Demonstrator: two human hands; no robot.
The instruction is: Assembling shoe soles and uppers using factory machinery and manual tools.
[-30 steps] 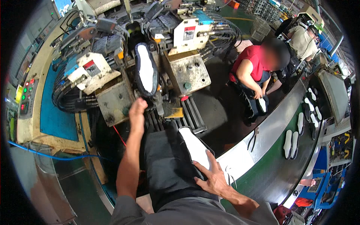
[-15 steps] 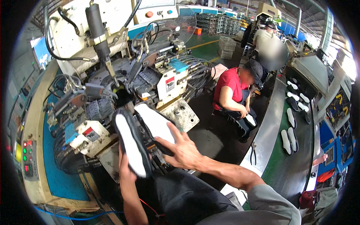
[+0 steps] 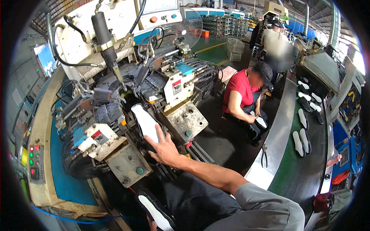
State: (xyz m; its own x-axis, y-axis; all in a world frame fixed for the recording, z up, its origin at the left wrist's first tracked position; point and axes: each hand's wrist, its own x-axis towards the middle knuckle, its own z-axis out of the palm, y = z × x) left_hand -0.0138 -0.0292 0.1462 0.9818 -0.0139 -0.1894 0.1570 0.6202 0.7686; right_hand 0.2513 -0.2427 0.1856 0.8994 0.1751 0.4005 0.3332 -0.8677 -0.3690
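Observation:
In my right hand (image 3: 166, 149) is the near end of a dark shoe upper (image 3: 147, 122) with a white underside facing up. My fingers and thumb spread round that end, and its far end points into the middle of the machine (image 3: 125, 92), between the two clamp blocks. Low in the view, by my dark-clad leg, my left hand (image 3: 152, 224) holds a second black shoe upper (image 3: 155, 211), also white side up. Only a bit of that hand shows beneath it; the rest is hidden or cut off by the lower edge.
A conveyor (image 3: 304, 169) on the right carries several white-bottomed shoe uppers; pliers (image 3: 264, 156) lie on its metal edge. A seated co-worker in red (image 3: 239, 92) handles another shoe, with another person (image 3: 275, 36) behind. A control panel with lit buttons (image 3: 35, 163) stands left.
My left hand has drawn its shoe upper down and away from the machine toward my lap. My right hand has pushed the other one further in between the clamp blocks.

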